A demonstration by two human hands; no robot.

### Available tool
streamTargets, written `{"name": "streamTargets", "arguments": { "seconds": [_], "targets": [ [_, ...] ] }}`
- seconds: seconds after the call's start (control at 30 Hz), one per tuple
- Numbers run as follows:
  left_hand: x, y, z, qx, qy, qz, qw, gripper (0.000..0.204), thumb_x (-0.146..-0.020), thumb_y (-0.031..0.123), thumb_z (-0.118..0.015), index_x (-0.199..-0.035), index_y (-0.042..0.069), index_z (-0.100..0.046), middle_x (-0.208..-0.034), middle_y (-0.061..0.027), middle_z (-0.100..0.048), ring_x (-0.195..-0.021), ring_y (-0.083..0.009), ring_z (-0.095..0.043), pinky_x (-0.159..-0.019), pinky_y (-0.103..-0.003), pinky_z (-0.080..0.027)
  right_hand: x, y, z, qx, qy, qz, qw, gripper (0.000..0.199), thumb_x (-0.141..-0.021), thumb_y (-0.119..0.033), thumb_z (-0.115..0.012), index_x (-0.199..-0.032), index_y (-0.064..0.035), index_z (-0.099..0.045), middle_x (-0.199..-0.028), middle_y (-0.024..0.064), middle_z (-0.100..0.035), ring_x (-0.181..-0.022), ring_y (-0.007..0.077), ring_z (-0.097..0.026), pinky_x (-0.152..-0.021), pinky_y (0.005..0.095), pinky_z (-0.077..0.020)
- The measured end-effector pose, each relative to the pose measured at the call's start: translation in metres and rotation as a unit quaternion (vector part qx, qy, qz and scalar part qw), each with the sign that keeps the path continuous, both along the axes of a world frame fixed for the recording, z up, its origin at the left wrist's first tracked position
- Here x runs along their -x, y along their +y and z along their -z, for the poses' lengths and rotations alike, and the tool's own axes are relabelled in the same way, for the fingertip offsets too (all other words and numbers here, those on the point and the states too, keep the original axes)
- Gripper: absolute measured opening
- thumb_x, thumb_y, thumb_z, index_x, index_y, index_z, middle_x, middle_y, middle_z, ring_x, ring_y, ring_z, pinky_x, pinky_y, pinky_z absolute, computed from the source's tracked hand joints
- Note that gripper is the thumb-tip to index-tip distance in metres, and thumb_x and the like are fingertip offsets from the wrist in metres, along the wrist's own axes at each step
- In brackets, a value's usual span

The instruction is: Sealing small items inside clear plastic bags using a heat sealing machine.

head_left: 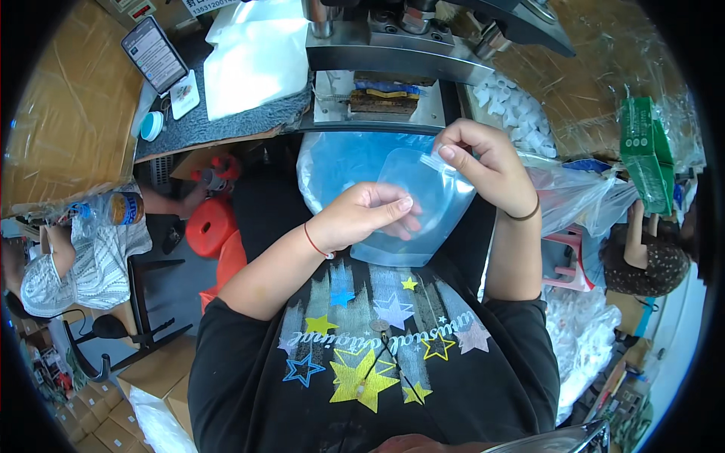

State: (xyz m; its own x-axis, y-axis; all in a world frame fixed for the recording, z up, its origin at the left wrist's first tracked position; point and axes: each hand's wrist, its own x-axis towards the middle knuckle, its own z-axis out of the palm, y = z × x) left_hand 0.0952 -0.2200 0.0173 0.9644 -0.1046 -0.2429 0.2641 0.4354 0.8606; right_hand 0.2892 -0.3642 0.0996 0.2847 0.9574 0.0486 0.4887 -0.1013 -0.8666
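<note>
Head view: I see my left hand point(362, 215) pinched on the lower left side of a clear plastic pouch point(411, 208), fingers together over its face. My right hand point(483, 162) is clamped on the pouch's top right corner, at a small white spout piece point(436, 160). The pouch hangs in mid-air over my lap, just below the desk point(226, 124) edge. A metal press machine point(400, 45) sits right above, so there's little room upward. A blue plastic bag point(340, 158) lies behind the pouch. White caps point(513, 113) are piled to the right. There's open space to the left, by the red stool point(210, 225).
</note>
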Motion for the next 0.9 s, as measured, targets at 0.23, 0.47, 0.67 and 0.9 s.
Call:
{"name": "streamTargets", "arguments": {
  "seconds": [0.23, 0.47, 0.67, 0.9],
  "targets": [
    [-0.002, 0.008, 0.003, 0.059, 0.022, 0.032, 0.998, 0.031, -0.099, 0.02, -0.064, -0.122, -0.001, -0.062, -0.108, -0.016, -0.072, -0.095, -0.0231, -0.073, -0.085, -0.033, -0.059, -0.03, -0.016, 0.011, 0.028, -0.295, 0.176, 0.939, 0.03, -0.098, -0.018, -0.059, -0.126, -0.0071, -0.059, -0.109, 0.017, -0.07, -0.091, 0.0335, -0.07, -0.077, 0.0394, -0.0542],
    [-0.035, 0.061, 0.019, 0.084, 0.004, -0.065, 0.994, 0.028, -0.091, 0.006, -0.067, -0.117, -0.005, -0.063, -0.106, -0.0149, -0.073, -0.092, -0.0181, -0.071, -0.075, -0.028, -0.057, -0.095, -0.037, 0.059, 0.204, -0.479, 0.229, 0.822, 0.033, -0.086, -0.016, -0.069, -0.117, -0.0136, -0.061, -0.104, 0.0165, -0.062, -0.091, 0.0418, -0.064, -0.078, 0.0494, -0.053],
    [-0.038, 0.068, 0.02, 0.061, 0.017, -0.183, 0.981, 0.038, -0.087, 0.003, -0.07, -0.121, -0.006, -0.056, -0.107, -0.018, -0.068, -0.094, -0.0222, -0.07, -0.077, -0.033, -0.057, -0.087, -0.029, 0.066, 0.111, -0.434, 0.379, 0.809, 0.034, -0.083, -0.015, -0.072, -0.114, -0.0128, -0.059, -0.103, 0.0169, -0.061, -0.095, 0.0415, -0.063, -0.077, 0.0499, -0.0523],
    [0.01, 0.173, 0.02, -0.858, -0.036, -0.284, 0.426, 0.064, -0.094, 0.033, -0.064, -0.147, 0.005, -0.04, -0.148, -0.029, -0.039, -0.14, -0.0432, -0.038, -0.113, -0.055, -0.03, -0.1, -0.033, 0.062, 0.162, -0.455, 0.267, 0.834, 0.025, -0.088, -0.019, -0.068, -0.11, -0.0087, -0.061, -0.098, 0.0186, -0.065, -0.091, 0.0416, -0.064, -0.075, 0.0492, -0.0513]
  ]
}}
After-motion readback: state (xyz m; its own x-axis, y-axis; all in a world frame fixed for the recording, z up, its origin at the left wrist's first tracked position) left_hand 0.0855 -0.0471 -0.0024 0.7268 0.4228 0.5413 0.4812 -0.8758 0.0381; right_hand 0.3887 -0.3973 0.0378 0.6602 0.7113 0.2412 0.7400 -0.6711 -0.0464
